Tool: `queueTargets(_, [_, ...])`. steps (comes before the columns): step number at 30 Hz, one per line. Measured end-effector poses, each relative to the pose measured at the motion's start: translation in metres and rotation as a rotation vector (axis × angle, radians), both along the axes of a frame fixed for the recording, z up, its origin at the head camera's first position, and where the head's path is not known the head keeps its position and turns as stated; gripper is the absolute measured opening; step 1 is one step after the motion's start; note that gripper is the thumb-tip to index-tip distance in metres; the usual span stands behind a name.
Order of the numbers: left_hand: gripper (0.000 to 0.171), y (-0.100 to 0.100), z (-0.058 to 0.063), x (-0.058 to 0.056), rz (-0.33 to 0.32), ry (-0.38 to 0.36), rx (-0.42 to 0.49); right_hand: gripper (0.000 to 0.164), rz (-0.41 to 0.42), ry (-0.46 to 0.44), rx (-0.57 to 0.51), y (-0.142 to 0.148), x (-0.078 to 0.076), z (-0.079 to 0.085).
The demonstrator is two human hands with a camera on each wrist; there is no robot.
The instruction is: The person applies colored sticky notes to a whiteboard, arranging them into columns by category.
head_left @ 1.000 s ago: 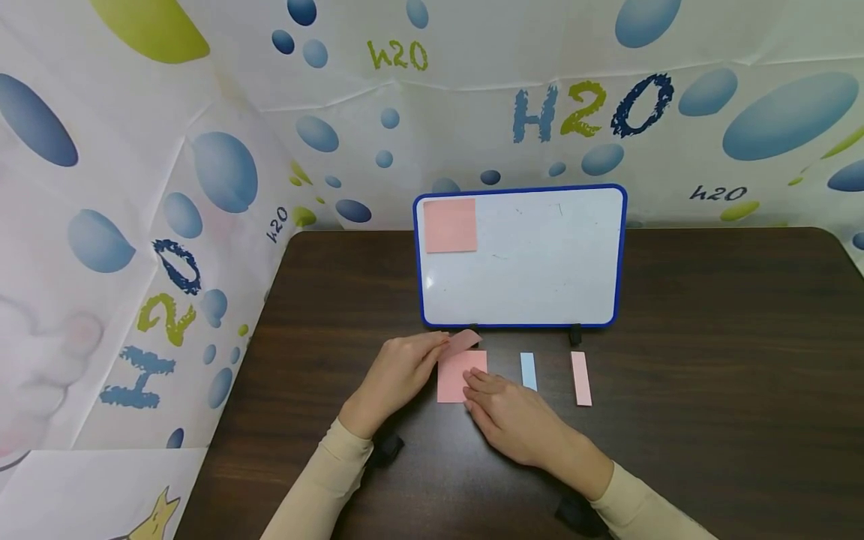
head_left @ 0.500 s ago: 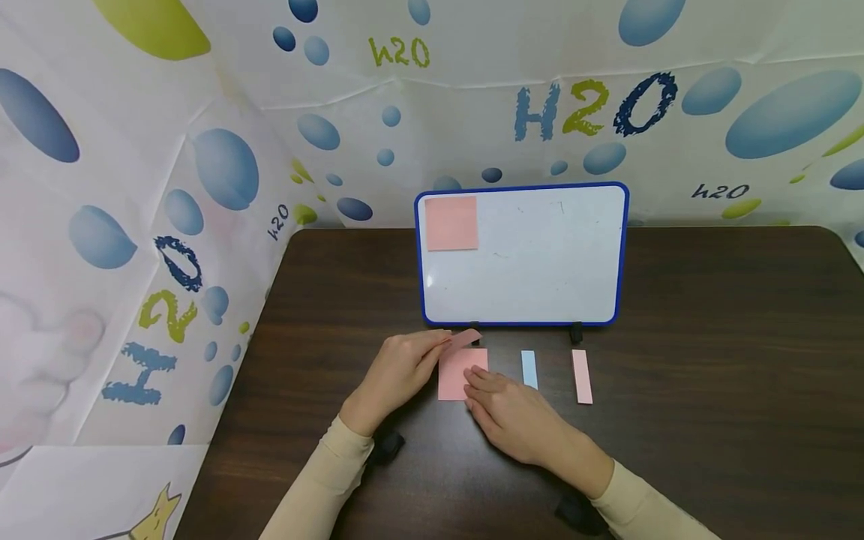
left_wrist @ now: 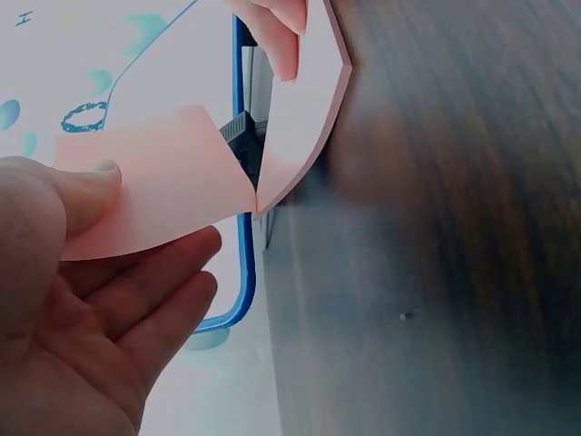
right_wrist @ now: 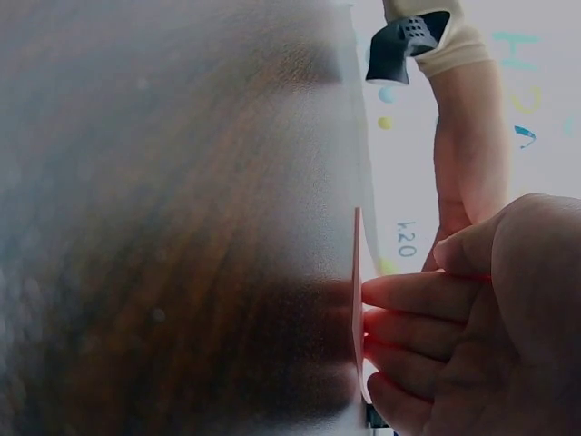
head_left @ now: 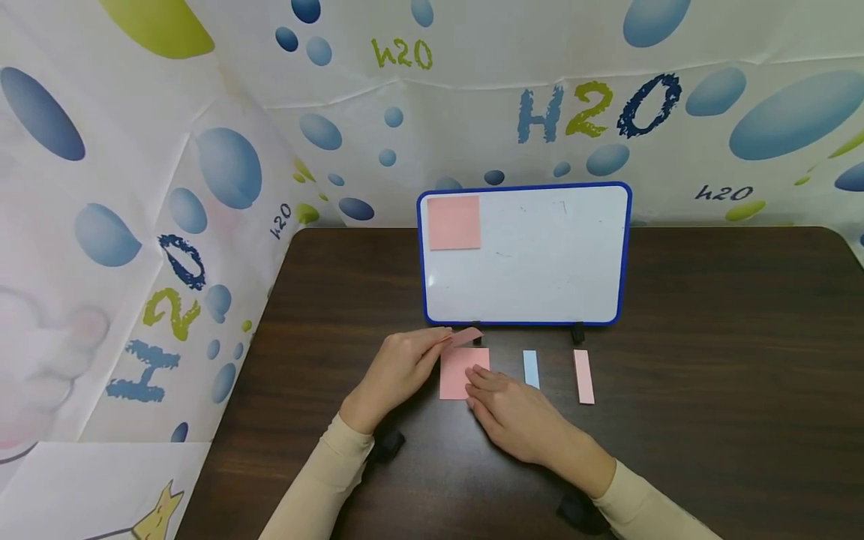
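A pad of pink sticky notes (head_left: 454,379) lies on the table in front of the whiteboard. My left hand (head_left: 394,371) pinches its top sheet, a pink sticky note (left_wrist: 168,186), between thumb and fingers. That sheet is bent up from the pad and still joined to it along one edge in the left wrist view. With fairly straight fingers, my right hand (head_left: 509,416) rests on the pad's right side. The pad (right_wrist: 358,309) appears edge-on in the right wrist view, the fingertips touching it.
Behind the pad stands a blue-framed whiteboard (head_left: 540,262) on black feet, with a pink sticky note (head_left: 454,223) at its upper left. A blue strip pad (head_left: 531,367) and a pink strip pad (head_left: 583,377) lie right of the sticky note pad.
Hardly anything differs. The head view has shifted slightly; both hands keep their places on the pad and the lifted sheet.
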State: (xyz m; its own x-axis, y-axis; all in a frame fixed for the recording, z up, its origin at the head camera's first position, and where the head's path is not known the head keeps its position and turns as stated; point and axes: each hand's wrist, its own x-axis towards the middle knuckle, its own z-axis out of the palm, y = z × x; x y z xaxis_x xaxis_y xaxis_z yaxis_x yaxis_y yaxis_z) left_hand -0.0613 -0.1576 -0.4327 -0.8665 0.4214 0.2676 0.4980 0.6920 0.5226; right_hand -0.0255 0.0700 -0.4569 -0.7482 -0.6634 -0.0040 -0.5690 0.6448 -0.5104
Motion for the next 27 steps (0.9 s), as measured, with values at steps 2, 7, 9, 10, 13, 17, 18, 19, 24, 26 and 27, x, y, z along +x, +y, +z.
queueTargets(2, [0.026,-0.0004,-0.0003,-0.0001,-0.003,0.001,-0.001,0.038,0.003,0.002,-0.002,0.0000,0.0001,-0.0002])
queueTargets(7, [0.026,0.0000,-0.0003,-0.0007,-0.010,0.019,0.004,0.038,0.004,0.005,-0.003,0.0000,0.0002,0.0006])
queueTargets(9, [0.027,0.0005,0.0002,-0.0008,-0.011,0.027,0.007,0.038,0.004,0.006,-0.003,-0.0001,0.0000,0.0007])
queueTargets(10, [0.027,0.0006,0.0005,-0.0007,-0.011,0.031,0.005,0.038,0.004,0.007,-0.003,-0.0002,0.0000,0.0006])
queueTargets(13, [0.029,0.0005,0.0008,-0.0006,-0.013,0.045,-0.003,0.038,0.004,0.005,-0.005,-0.0004,0.0001,0.0006])
queueTargets(17, [0.031,-0.0002,0.0014,-0.0005,-0.025,0.084,-0.016,0.038,0.004,0.008,-0.007,-0.0006,0.0001,0.0003])
queueTargets(18, [0.032,-0.0003,0.0012,-0.0006,-0.031,0.100,-0.017,0.038,0.004,0.010,-0.008,-0.0008,0.0000,0.0002])
queueTargets(19, [0.033,-0.0004,0.0013,-0.0006,-0.034,0.116,-0.018,0.038,0.004,0.013,-0.008,-0.0008,0.0001,0.0001])
queueTargets(24, [0.037,0.0001,0.0019,-0.0012,-0.031,0.206,-0.006,0.038,0.001,0.026,-0.010,-0.0009,0.0002,0.0002])
queueTargets(26, [0.037,0.0005,0.0023,-0.0013,-0.025,0.233,-0.006,0.037,-0.003,0.029,-0.011,-0.0007,0.0004,0.0005])
queueTargets(27, [0.037,0.0008,0.0021,-0.0016,-0.026,0.245,-0.010,0.037,-0.004,0.029,-0.012,-0.0006,0.0005,0.0007])
